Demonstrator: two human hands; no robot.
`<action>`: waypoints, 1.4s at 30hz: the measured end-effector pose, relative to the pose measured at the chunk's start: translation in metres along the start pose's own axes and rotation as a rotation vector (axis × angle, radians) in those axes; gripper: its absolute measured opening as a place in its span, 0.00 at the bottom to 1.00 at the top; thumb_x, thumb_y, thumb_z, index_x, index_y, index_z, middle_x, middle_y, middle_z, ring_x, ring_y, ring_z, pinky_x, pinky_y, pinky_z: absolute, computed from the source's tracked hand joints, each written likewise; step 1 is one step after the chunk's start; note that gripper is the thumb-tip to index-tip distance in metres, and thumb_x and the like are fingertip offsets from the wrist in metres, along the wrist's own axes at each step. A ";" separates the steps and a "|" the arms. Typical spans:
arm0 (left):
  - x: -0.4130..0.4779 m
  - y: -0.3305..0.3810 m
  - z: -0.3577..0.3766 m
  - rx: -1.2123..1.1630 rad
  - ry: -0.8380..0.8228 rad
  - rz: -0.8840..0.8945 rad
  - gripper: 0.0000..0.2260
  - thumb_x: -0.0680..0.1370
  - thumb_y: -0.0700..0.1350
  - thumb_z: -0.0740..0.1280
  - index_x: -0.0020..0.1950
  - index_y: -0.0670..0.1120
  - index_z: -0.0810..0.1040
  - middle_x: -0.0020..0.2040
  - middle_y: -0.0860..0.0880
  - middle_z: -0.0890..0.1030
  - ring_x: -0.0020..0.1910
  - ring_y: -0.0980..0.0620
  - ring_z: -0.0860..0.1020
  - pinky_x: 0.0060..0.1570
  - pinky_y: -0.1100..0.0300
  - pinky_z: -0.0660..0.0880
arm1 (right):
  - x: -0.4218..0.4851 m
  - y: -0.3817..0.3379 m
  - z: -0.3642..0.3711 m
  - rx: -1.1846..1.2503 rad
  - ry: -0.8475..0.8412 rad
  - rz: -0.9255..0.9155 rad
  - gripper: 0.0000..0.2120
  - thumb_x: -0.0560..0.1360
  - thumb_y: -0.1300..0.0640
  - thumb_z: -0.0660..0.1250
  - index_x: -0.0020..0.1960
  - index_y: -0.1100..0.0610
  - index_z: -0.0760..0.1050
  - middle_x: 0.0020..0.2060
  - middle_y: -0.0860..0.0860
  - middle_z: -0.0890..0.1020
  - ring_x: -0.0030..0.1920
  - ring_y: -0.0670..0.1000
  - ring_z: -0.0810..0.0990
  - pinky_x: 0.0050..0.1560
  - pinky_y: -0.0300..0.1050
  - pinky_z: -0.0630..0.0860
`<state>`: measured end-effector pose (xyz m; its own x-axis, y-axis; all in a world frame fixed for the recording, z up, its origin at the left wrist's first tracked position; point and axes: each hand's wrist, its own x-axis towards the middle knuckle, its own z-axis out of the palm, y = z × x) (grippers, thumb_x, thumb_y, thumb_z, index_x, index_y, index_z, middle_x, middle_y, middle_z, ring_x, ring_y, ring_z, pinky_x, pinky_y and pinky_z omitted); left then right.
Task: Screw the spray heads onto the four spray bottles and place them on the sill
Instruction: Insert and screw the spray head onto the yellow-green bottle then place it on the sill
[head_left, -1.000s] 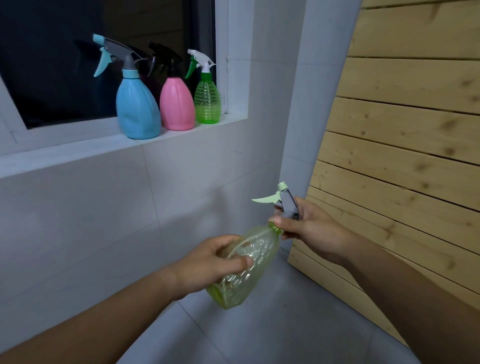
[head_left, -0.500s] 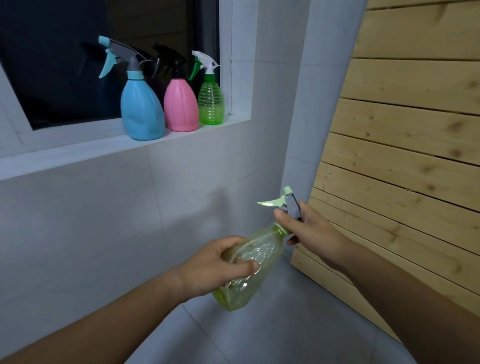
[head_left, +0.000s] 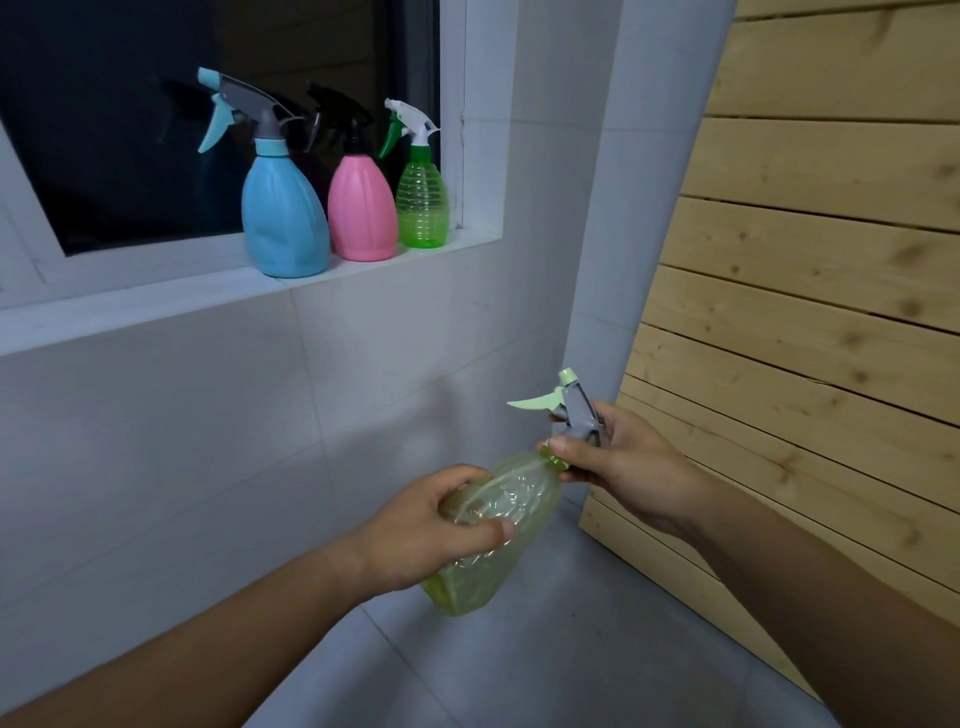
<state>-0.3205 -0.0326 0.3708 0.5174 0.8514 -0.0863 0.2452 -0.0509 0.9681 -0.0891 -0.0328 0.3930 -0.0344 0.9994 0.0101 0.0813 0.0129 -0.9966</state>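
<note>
A clear yellow-green spray bottle (head_left: 511, 512) is held tilted, neck pointing up and right, in front of the tiled wall. My left hand (head_left: 441, 530) wraps its body. My right hand (head_left: 618, 462) pinches the green collar at the neck, just under the grey spray head (head_left: 574, 410) with its pale green trigger. On the white sill (head_left: 156, 306) stand three bottles with heads on: a blue bottle (head_left: 283, 218), a pink bottle (head_left: 361, 210) and a small green bottle (head_left: 422, 205), side by side at the sill's right end.
A dark window (head_left: 130, 114) sits behind the sill. A wooden slat panel (head_left: 810, 291) leans at the right, close to my right arm. A grey tiled floor (head_left: 545, 665) lies below. The sill stretches bare to the left of the blue bottle.
My right hand has shifted its grip around the collar and spray head. The bottle stays in about the same place; the view has tilted slightly so the sill bottles sit lower.
</note>
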 end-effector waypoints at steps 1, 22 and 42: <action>0.000 0.001 0.001 -0.007 0.014 -0.001 0.15 0.72 0.45 0.77 0.57 0.46 0.82 0.42 0.53 0.84 0.39 0.57 0.81 0.40 0.64 0.78 | 0.001 0.002 0.003 0.062 0.042 -0.001 0.21 0.74 0.64 0.71 0.64 0.62 0.71 0.55 0.67 0.81 0.48 0.52 0.82 0.43 0.41 0.81; 0.006 0.000 0.008 -0.024 0.198 0.202 0.19 0.64 0.52 0.77 0.53 0.50 0.82 0.47 0.42 0.85 0.39 0.54 0.81 0.46 0.53 0.80 | 0.003 -0.009 0.039 0.489 0.188 -0.076 0.06 0.77 0.61 0.66 0.48 0.63 0.80 0.40 0.53 0.87 0.40 0.47 0.85 0.45 0.38 0.81; -0.030 0.062 -0.092 -0.271 0.450 0.325 0.14 0.82 0.39 0.64 0.62 0.55 0.78 0.55 0.55 0.86 0.51 0.63 0.83 0.48 0.70 0.79 | 0.012 -0.077 0.123 -0.140 -0.081 -0.346 0.26 0.75 0.60 0.69 0.69 0.42 0.69 0.55 0.46 0.84 0.52 0.42 0.83 0.47 0.33 0.76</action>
<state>-0.3966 -0.0133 0.4549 0.1196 0.9544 0.2734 -0.1143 -0.2603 0.9587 -0.2185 -0.0263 0.4594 -0.1615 0.9294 0.3318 0.1860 0.3588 -0.9147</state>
